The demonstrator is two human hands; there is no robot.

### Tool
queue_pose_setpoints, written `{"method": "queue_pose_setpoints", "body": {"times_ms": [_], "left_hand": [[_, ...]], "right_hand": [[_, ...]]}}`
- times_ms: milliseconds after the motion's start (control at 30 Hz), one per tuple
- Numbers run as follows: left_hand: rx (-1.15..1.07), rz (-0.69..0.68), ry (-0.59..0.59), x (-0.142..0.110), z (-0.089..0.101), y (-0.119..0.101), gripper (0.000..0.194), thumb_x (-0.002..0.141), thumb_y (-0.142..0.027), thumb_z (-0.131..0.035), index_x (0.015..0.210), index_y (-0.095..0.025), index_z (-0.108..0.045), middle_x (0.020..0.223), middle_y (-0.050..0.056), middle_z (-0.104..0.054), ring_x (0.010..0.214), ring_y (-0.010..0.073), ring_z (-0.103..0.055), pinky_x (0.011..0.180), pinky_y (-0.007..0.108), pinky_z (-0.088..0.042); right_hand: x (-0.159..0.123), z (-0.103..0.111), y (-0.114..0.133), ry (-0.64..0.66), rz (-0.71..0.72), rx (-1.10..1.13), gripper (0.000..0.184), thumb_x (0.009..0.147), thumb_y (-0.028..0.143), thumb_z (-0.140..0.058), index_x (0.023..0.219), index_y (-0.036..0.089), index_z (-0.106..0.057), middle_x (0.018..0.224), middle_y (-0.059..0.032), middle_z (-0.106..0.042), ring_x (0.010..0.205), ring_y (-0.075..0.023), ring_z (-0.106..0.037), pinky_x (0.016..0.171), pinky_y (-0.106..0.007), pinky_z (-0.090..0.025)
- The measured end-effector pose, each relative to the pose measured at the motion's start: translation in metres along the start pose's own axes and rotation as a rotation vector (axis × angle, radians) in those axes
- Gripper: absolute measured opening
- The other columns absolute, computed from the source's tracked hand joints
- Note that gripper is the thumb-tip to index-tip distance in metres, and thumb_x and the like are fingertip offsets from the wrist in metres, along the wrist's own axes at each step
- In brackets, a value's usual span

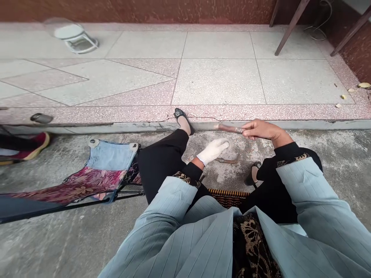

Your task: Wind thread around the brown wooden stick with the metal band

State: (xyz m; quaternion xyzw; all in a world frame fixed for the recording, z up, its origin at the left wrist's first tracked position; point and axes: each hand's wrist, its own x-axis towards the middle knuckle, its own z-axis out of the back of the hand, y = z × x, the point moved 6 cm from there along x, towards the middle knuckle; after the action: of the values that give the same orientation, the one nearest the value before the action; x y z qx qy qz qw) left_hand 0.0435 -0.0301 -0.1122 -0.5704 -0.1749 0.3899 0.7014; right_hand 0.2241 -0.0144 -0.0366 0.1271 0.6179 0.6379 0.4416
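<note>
My right hand (257, 129), bare, is closed round one end of a short brown stick-like tool (227, 127). A silvery ringed band shows on the tool close to my fingers, and its far end points left and is slightly blurred. Lower and to the left, my left hand (213, 150) wears a white knit glove. Its fingers are curled together, and whatever they may grip is hidden. On the concrete just below that glove lies a thin, curved brown object (228, 160), its kind unclear. The tool is held above the glove, apart from it.
A folding lounger (111, 156) with patterned cloth stands at my left. Another person's red shoe (37, 146) shows beyond it. A raised tiled step (217, 88) runs ahead, bearing a white stool (75, 38), a dark cup-like object (42, 118) and wooden legs (291, 27).
</note>
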Motion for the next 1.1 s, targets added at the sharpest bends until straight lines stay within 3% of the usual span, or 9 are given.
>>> {"method": "queue_pose_setpoints", "body": {"times_ms": [100,233,400,500,600,700,867,1000,1100], "left_hand": [[0.113,-0.033,0.115,-0.002,-0.014,-0.005,0.029,0.094,-0.037,-0.043,0.085,-0.015,-0.058,0.066,-0.002,-0.052,0.056,0.0094,-0.043,0.057,0.022,-0.034],[0.287,-0.141,0.251,-0.008,-0.026,-0.013,0.031,0.094,-0.037,-0.042,0.083,-0.016,-0.061,0.070,0.000,-0.058,0.064,0.0119,-0.049,0.063,0.023,-0.035],[0.400,-0.162,0.148,-0.009,-0.008,-0.019,0.029,0.093,-0.036,-0.043,0.092,-0.017,-0.065,0.082,0.001,-0.063,0.076,0.0151,-0.055,0.070,0.024,-0.037],[0.416,-0.104,0.035,-0.008,0.013,-0.019,0.031,0.092,-0.037,-0.041,0.094,-0.017,-0.065,0.082,0.001,-0.064,0.076,0.0155,-0.055,0.071,0.025,-0.038],[0.422,-0.091,-0.041,-0.004,0.023,-0.016,0.029,0.091,-0.035,-0.043,0.089,-0.016,-0.064,0.080,0.002,-0.063,0.076,0.0157,-0.055,0.071,0.025,-0.039],[0.367,-0.094,-0.052,0.001,0.016,-0.009,0.028,0.091,-0.036,-0.045,0.084,-0.015,-0.063,0.075,0.002,-0.061,0.071,0.0149,-0.054,0.068,0.025,-0.039],[0.220,-0.055,0.125,0.002,-0.017,-0.001,0.033,0.094,-0.040,-0.040,0.079,-0.015,-0.057,0.069,0.000,-0.056,0.060,0.0116,-0.047,0.058,0.023,-0.034],[0.247,-0.121,0.209,-0.004,-0.026,-0.008,0.032,0.094,-0.039,-0.041,0.081,-0.016,-0.059,0.074,0.001,-0.059,0.068,0.0136,-0.051,0.066,0.024,-0.036],[0.279,-0.158,0.200,-0.005,-0.021,-0.011,0.032,0.094,-0.039,-0.041,0.085,-0.016,-0.061,0.082,0.003,-0.062,0.075,0.0155,-0.054,0.071,0.025,-0.037]], "right_hand": [[0.002,0.022,-0.010,-0.266,-0.068,-0.031,0.041,0.081,0.044,-0.063,0.108,0.014,-0.070,0.066,0.0011,-0.057,0.052,-0.0087,-0.044,0.052,-0.023,-0.036],[0.015,0.023,-0.026,-0.403,-0.306,-0.503,0.033,0.084,0.042,-0.058,0.104,0.019,-0.072,0.075,-0.0046,-0.063,0.062,-0.0147,-0.053,0.056,-0.027,-0.038],[0.031,-0.015,-0.041,-0.071,-0.479,-0.927,0.014,0.077,0.028,-0.068,0.076,0.016,-0.074,0.073,-0.0126,-0.066,0.065,-0.0198,-0.058,0.057,-0.031,-0.038],[0.023,-0.043,-0.044,0.303,-0.438,-0.744,0.011,0.073,0.029,-0.073,0.073,0.018,-0.074,0.058,-0.0047,-0.061,0.053,-0.0143,-0.052,0.053,-0.028,-0.036],[0.006,-0.056,-0.024,0.566,-0.224,-0.360,0.032,0.077,0.041,-0.070,0.099,0.020,-0.075,0.064,0.0008,-0.062,0.053,-0.0095,-0.049,0.053,-0.023,-0.037],[0.000,-0.031,0.001,0.337,-0.013,-0.126,0.046,0.078,0.047,-0.069,0.114,0.020,-0.071,0.071,0.0029,-0.062,0.056,-0.0074,-0.047,0.055,-0.022,-0.037],[0.000,0.010,-0.003,-0.109,-0.022,-0.005,0.037,0.078,0.045,-0.067,0.099,0.015,-0.071,0.065,0.0033,-0.055,0.054,-0.0076,-0.044,0.052,-0.022,-0.035],[0.005,0.026,-0.018,-0.294,-0.145,-0.119,0.033,0.079,0.040,-0.064,0.098,0.014,-0.071,0.065,0.0013,-0.056,0.053,-0.0095,-0.045,0.053,-0.025,-0.037],[0.009,0.030,-0.021,-0.363,-0.246,-0.435,0.029,0.080,0.039,-0.063,0.097,0.019,-0.074,0.070,-0.0017,-0.062,0.059,-0.0131,-0.051,0.057,-0.027,-0.039]]}}
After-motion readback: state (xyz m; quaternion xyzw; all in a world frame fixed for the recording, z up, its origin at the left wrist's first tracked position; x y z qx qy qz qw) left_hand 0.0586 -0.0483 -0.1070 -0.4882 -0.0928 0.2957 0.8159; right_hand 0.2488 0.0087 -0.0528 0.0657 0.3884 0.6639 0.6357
